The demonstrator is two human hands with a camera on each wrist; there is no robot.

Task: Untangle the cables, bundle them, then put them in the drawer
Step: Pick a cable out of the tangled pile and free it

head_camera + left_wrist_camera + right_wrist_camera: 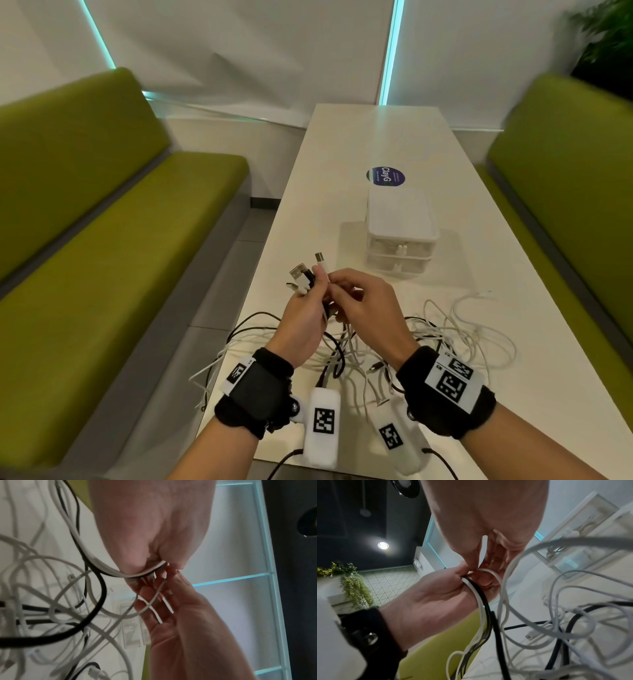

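Looking at my two hands, I report line by line.

Left hand: my left hand [306,310] is raised above the table [346,161], fingers curled tight round a bunch of cable ends; the plugs [303,272] stick out above the fist, metal tips up.

Right hand: my right hand [368,303] touches the left one, and its fingers [145,592] are bent round a thin white cable [494,577] just beside the bunch. The hold is a pinch, as I see it from the wrist views.

Cables: the white and black cables [455,329] lie in a loose tangle on the near part of the table, under and beside both wrists. Some strands rise from the tangle into my hands, and some loops [219,349] hang over the left edge.

Drawer: the small white drawer unit [400,229] stands on the table beyond the hands, well apart from the tangle. Both its drawers are closed.

Sticker: a round dark sticker [385,176] is on the table just behind the unit.

Seats: green benches [102,205] are on both sides.
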